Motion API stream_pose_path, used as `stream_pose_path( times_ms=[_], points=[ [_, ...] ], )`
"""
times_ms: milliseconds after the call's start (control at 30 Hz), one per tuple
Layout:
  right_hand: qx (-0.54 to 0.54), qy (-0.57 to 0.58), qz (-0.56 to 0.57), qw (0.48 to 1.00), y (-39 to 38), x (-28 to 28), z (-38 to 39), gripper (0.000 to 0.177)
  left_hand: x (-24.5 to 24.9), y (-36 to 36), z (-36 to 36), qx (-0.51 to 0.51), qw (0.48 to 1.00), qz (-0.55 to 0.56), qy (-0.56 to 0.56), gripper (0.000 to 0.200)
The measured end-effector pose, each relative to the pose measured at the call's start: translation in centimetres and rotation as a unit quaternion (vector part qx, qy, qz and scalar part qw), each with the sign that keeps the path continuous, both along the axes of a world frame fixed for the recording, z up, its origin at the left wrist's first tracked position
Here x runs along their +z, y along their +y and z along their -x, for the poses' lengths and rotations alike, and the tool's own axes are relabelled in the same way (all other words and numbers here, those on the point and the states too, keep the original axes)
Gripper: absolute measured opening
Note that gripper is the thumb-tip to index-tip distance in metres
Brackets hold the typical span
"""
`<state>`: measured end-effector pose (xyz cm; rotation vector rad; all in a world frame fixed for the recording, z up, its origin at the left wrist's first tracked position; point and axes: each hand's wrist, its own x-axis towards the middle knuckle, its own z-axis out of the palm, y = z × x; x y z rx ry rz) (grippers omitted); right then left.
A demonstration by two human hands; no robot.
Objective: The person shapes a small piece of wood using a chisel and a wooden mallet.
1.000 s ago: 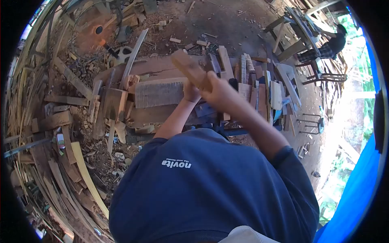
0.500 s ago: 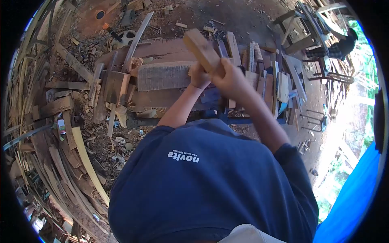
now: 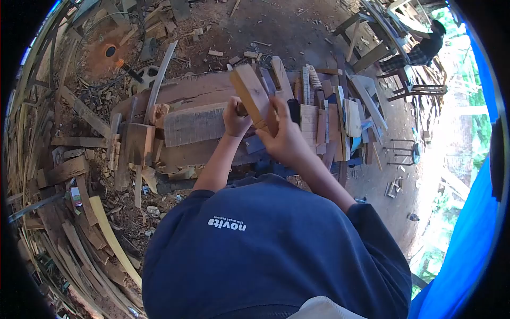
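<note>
A thick, squared block of wood (image 3: 251, 94) is tilted up over the workbench, pale along one long side. My right hand (image 3: 287, 139) is closed around its lower end, with fingers on the right face and thumb on the left. Just left of the block, my left hand (image 3: 236, 118) is a fist. A short brown end, perhaps a handle, shows at its fingers; the rest is hidden. Below both hands lies the bench, a broad wooden slab (image 3: 207, 87), with a rough grey-topped beam (image 3: 194, 126) on it.
Several offcuts and strips (image 3: 321, 114) crowd the bench's right side. An upright cut block (image 3: 141, 139) stands at the left. Long boards (image 3: 114, 236) lean lower left. An orange-handled tool (image 3: 127, 69) lies beyond the bench. Another person (image 3: 427, 48) is at the far right, near a chair (image 3: 417, 91).
The block and my right hand have come lower and left in view, and the block stands steeper. My left hand now shows apart from the block. The camera view has shifted.
</note>
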<state>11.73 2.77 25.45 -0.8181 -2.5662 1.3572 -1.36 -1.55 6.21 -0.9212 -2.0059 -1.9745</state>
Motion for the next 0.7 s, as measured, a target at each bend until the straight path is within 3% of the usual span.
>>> stream_pose_path(
  times_ms=[167, 200, 300, 367, 400, 467, 533, 633, 700],
  points=[
    [0.031, 0.224, -0.128, 0.966, 1.6, 9.3, 0.0, 0.089, 1.0, 0.2, -0.3, 0.053, 0.997, 0.050, 0.039, 0.026],
    [-0.017, 0.262, -0.145, 0.954, 1.6, 10.1, -0.1, 0.088, 1.2, 0.2, -0.2, 0.050, 0.996, 0.052, 0.045, 0.026],
    [-0.014, 0.334, -0.206, 0.920, 1.9, 4.9, 0.7, 0.083, 1.0, 0.2, -0.1, 0.036, 0.998, 0.047, 0.032, 0.025],
    [0.043, 0.123, -0.110, 0.985, 0.8, 0.4, 0.9, 0.078, 1.0, 0.2, -0.3, 0.025, 0.999, 0.039, 0.014, 0.025],
    [0.040, 0.000, 0.022, 0.999, -0.2, -0.1, 1.0, 0.075, 1.2, 0.0, -0.4, 0.012, 0.999, 0.022, 0.020, 0.025],
    [0.055, -0.036, -0.008, 0.998, 0.6, 1.7, 1.5, 0.075, 0.9, 0.3, 0.1, 0.003, 1.000, 0.001, 0.031, 0.025],
    [0.066, -0.077, -0.030, 0.994, 0.6, 5.3, 1.4, 0.074, -2.3, 0.1, 0.3, -0.032, 0.998, 0.031, -0.043, 0.025],
    [0.064, 0.092, -0.083, 0.990, 1.3, 9.9, 1.6, 0.075, -4.7, 0.6, 0.3, -0.030, 0.994, 0.072, -0.075, 0.025],
    [0.025, 0.367, -0.205, 0.907, 1.8, 10.5, 2.4, 0.077, -2.8, 0.3, -0.1, -0.011, 0.997, 0.068, -0.033, 0.026]
  ],
)
